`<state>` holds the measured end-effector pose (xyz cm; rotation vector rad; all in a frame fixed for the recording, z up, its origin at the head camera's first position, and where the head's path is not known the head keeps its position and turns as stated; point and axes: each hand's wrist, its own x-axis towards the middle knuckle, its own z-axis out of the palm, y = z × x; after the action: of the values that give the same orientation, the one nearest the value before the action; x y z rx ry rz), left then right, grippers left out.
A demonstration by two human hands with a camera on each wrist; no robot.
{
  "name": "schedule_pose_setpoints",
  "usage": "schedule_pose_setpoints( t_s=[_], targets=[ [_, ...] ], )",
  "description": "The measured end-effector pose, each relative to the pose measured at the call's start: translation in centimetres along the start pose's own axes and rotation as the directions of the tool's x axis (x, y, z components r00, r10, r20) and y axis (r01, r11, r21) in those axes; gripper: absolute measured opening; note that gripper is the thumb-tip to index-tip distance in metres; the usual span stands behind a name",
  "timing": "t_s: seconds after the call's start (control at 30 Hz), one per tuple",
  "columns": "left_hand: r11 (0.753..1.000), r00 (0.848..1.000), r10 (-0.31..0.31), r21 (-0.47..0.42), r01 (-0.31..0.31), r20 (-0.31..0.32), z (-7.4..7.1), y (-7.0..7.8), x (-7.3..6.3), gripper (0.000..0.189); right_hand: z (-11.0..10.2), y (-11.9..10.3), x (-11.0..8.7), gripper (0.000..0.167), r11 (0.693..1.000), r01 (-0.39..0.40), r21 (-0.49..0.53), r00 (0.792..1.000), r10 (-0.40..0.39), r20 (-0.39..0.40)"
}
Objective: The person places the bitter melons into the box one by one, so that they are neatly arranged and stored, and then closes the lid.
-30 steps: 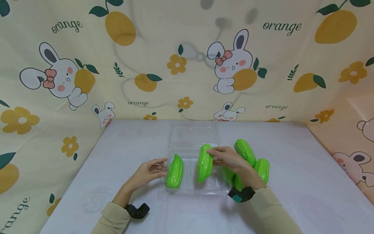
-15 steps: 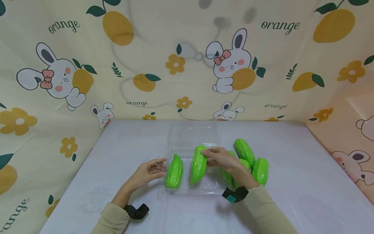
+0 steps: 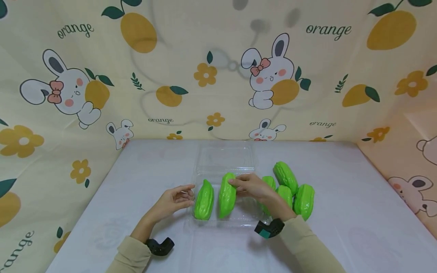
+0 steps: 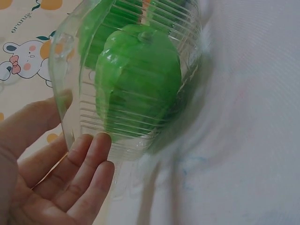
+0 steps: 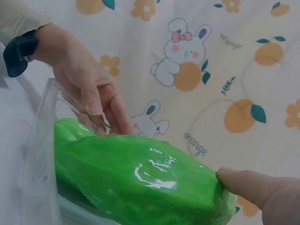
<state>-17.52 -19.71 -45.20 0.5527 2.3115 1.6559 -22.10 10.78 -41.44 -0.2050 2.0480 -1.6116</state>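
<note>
A clear plastic clamshell box (image 3: 244,216) lies with its lid (image 3: 225,157) folded back. My left hand (image 3: 175,199) holds its left wall, thumb at the rim and fingertips against the outside in the left wrist view. Just inside that wall lies a glossy green ribbed vegetable (image 3: 204,201), its stem end (image 4: 145,35) showing through the plastic. My right hand (image 3: 254,187) grips a second green ribbed vegetable (image 3: 227,195) by its upper right side, over the middle of the box. In the right wrist view the thumb (image 5: 248,185) presses its end; the other fingers are hidden.
Several more green ribbed vegetables (image 3: 304,201) lie in a cluster to the right of the box, partly behind the right forearm. A white cloth (image 3: 136,167) covers the table. Behind it hangs a printed curtain (image 3: 191,38).
My right hand has carried the green ribbed vegetable leftward and slightly down, toward the one at the left wall. The left hand has stayed in place.
</note>
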Motion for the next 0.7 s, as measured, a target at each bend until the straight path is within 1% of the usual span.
schedule_pose_setpoints(
  t_s=[0.17,0.27,0.47,0.6,0.7],
  targets=[
    [0.999,1.000,-0.021,-0.034,0.021,0.010,0.1,0.2,0.0,0.064,0.5,-0.1,0.1,0.050,0.999,0.005,-0.038,1.000,-0.006,-0.005],
    [0.999,1.000,-0.025,-0.040,0.025,0.011,0.1,0.2,0.0,0.064,0.8,-0.1,0.2,0.050,0.999,0.003,-0.045,1.000,-0.003,0.001],
    [0.999,1.000,-0.014,-0.042,0.014,0.015,0.1,0.1,0.0,0.064,1.2,-0.4,0.1,0.062,0.999,0.024,-0.035,0.999,-0.023,0.036],
    [0.999,1.000,-0.015,-0.040,0.016,0.016,0.0,0.1,0.0,0.064,1.5,-0.4,0.3,0.055,0.998,-0.008,-0.055,1.000,0.009,0.021],
    [0.999,1.000,-0.020,-0.035,0.021,0.015,0.1,0.1,0.0,0.064,1.6,-0.2,0.7,0.048,0.997,-0.041,-0.060,0.999,0.041,-0.009]
  ],
)
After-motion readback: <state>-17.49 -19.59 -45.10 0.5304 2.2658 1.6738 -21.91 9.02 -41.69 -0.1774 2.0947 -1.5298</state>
